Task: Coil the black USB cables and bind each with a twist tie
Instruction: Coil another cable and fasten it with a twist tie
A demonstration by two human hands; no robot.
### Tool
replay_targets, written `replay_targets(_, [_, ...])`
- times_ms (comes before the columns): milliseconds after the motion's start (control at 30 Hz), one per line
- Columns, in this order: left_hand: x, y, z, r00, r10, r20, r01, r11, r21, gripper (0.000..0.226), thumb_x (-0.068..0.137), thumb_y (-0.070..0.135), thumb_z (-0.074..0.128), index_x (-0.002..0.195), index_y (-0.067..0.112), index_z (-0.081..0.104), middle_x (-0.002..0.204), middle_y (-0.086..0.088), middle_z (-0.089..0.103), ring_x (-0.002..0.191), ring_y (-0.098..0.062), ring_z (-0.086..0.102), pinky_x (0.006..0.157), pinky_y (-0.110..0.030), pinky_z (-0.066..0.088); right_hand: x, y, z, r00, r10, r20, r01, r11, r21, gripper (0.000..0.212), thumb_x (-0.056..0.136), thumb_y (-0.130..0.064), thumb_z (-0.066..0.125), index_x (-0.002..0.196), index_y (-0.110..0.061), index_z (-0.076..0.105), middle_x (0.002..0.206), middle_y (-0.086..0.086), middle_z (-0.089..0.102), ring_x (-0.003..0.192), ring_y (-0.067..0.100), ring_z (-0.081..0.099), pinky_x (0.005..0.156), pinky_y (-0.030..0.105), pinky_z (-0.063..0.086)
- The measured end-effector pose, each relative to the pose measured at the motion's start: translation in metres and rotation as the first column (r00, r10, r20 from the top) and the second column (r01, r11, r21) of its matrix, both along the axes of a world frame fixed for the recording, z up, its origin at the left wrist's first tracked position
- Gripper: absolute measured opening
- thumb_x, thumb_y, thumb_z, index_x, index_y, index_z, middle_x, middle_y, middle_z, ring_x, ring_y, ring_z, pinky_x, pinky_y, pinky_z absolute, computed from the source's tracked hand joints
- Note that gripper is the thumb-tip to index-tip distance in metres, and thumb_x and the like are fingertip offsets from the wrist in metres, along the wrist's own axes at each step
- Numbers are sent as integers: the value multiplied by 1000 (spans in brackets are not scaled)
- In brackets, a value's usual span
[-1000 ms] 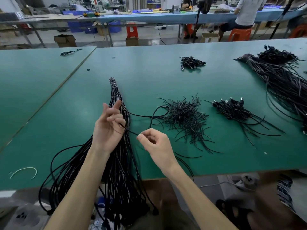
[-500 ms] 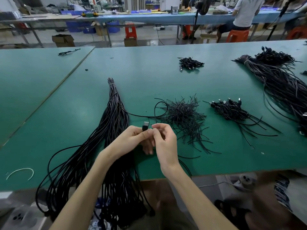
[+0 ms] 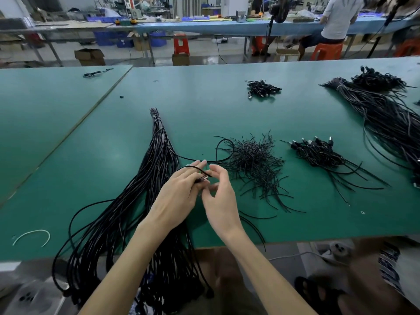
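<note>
Holding USB cable (image 3: 201,178): left hand (image 3: 179,196), fingers together, pins its plug, cable looped over the fingertips. Right hand (image 3: 221,201), fingers loosely curled and apart beside the plug; grip cannot be told. Twist ties (image 3: 254,160) lie beyond the fingertips.

Shiny black cables on a dull green bench

The bench (image 3: 227,105) top is smooth, matt green. The bundle of cables (image 3: 159,155) at 11 o'clock from the hands has a smooth black plastic skin that shines in thin pale streaks. The twist ties (image 3: 254,160) at 2 o'clock look thin, black and dull. The plug (image 3: 203,178) held in the left hand (image 3: 179,196) has a bright metal tip. The coiled cables (image 3: 318,153) at 3 o'clock have shiny metal ends too. Far off at 12 o'clock, a stool (image 3: 181,44) looks like smooth orange plastic, and a box (image 3: 89,56) like brown cardboard.
</note>
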State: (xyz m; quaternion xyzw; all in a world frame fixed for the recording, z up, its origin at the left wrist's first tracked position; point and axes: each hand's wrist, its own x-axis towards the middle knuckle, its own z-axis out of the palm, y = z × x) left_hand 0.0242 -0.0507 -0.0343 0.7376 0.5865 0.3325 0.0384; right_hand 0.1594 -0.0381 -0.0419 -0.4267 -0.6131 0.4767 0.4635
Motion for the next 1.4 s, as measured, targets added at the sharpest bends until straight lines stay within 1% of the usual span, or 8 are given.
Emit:
replay_targets(200, [-5,4,-4,999,42,19,-43,995,86,26,101,3,59,126,6,67,156,0,50,150,-6,35,122,-26,30,-1,0,0,989,12,148,-16,999,29,54,102,-4,56,151,-22,42,137,-10,43,101,-4,55,92,12,47])
replay_targets(433, [-7,6,-7,990,-4,138,1,1000,22,58,94,-22,48,147,2,52,162,3,40,153,-7,29,113,-15,37,5,3,-1,998,-35,-60,33,999,-23,17,106,-13,56,110,-21,71,97,-1,71,76,8,66,65,25,52])
replay_targets(733, [-8,7,12,814,87,575,36,979,-199,40,107,30,46,133,8,66,145,8,60,128,3,57,105,-22,47,3,3,-1,994,98,-54,-100,995,-21,15,105,-15,59,108,-15,73,87,-3,77,60,13,68,50,23,47])
replay_targets(833, [0,3,17,613,73,787,138,970,-198,43,105,41,47,129,14,70,136,5,68,125,-7,63,80,-23,54,2,1,2,985,165,-50,-166,986,-20,18,107,-19,56,104,-16,73,90,-2,78,59,19,71,47,24,45])
replay_targets(967, [7,-1,25,213,-7,977,239,970,-45,52,109,40,40,125,-1,67,132,-14,69,125,-27,65,97,-33,57,2,0,3,978,207,-41,-208,978,-31,20,107,-25,55,97,-18,71,91,-2,77,66,19,73,50,26,45])
replay_targets(1067, [3,-2,41,63,-54,997,193,980,41,48,106,35,42,92,6,77,106,-15,76,87,-23,75,76,-27,59,1,-1,1,977,213,23,-212,977,-31,25,107,-30,57,90,-17,70,90,-3,77,70,17,72,56,25,46])
replay_targets(1200, [-13,-8,58,136,-49,989,266,964,11,49,108,41,43,66,20,58,62,1,47,45,-9,35,43,-17,31,1,-2,4,969,242,44,-241,970,-27,25,102,-40,63,92,-18,69,89,0,74,68,6,66,60,21,46])
replay_targets(1400, [-21,-17,73,836,-52,546,285,892,-352,48,97,44,51,54,21,54,51,1,44,45,-11,35,45,-21,30,-1,-2,1,973,218,80,-222,974,53,14,99,-24,70,91,-12,69,87,-3,62,72,5,52,69,15,41])
